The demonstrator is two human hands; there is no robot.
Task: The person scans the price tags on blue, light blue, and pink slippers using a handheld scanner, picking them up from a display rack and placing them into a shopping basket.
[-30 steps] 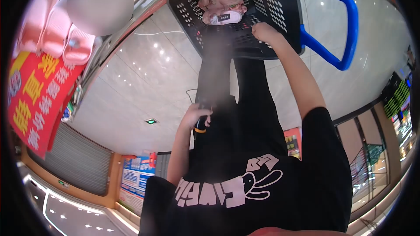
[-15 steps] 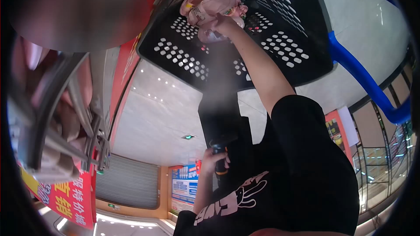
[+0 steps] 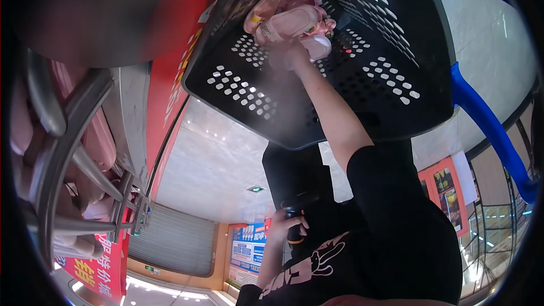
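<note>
Inside a black perforated basket [image 3: 399,130], several pink slippers [image 3: 292,21] lie in a loose pile, some with small coloured prints. My right hand [image 3: 290,56] reaches in from the near side and overlaps the lowest slippers. Blur smears its fingers, so I cannot tell whether they grip one. Lower down, close in front of my black shirt, my left hand [image 3: 279,226] is closed around a black cylindrical object [image 3: 294,228] with an orange band. The upper end of that object merges with the dark trousers behind it.
A blue tubular frame [image 3: 481,105] runs along the basket's right side. On the left stands a grey metal rack [image 3: 71,119] with pink slippers, beside a red panel [image 3: 170,73]. A red sign [image 3: 105,263] hangs below it. A roller shutter [image 3: 170,241] is farther back.
The basket and surroundings have shifted right and down in the view. My right hand now sits lower against the slipper pile, toward the basket's near side. My left hand keeps its grip.
</note>
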